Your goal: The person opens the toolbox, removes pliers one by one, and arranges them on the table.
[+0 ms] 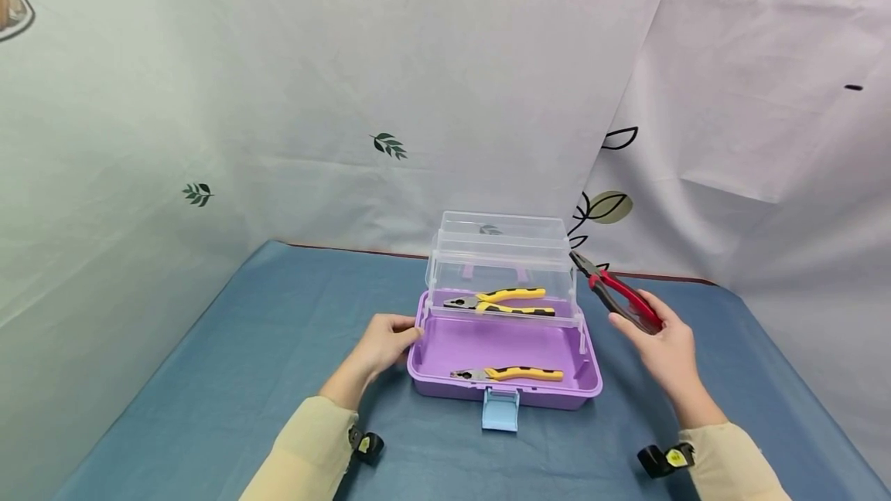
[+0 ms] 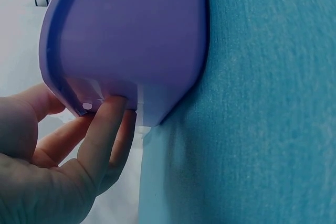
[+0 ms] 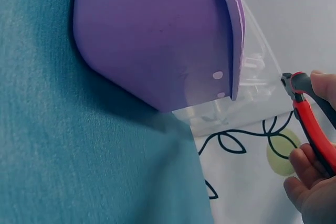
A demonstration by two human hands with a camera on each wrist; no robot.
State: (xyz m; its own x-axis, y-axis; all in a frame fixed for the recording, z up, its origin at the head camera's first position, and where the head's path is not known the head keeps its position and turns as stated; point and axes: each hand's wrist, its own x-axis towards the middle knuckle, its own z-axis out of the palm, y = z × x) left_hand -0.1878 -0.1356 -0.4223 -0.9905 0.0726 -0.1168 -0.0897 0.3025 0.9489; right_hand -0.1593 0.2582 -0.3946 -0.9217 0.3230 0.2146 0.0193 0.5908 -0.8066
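Note:
A purple toolbox (image 1: 504, 398) stands on the blue cloth with its clear lid (image 1: 504, 242) raised. My left hand (image 1: 381, 346) grips the box's left side, thumb at the rim and fingers against the outer wall in the left wrist view. Red-and-black pliers (image 1: 619, 296) are held by the handles in my right hand (image 1: 671, 346), to the right of the box and off the cloth, jaws pointing up and left. One pair of yellow-and-black pliers (image 1: 525, 373) lies in the box near the front. Another yellow-handled pair (image 1: 511, 295) shows through the lid, towards the back.
A light blue latch (image 1: 500, 410) hangs open at the box's front. Blue cloth (image 1: 278, 346) covers the table. Behind it hangs a white curtain (image 1: 292, 122) printed with leaves, its lower edge meeting the table's back edge.

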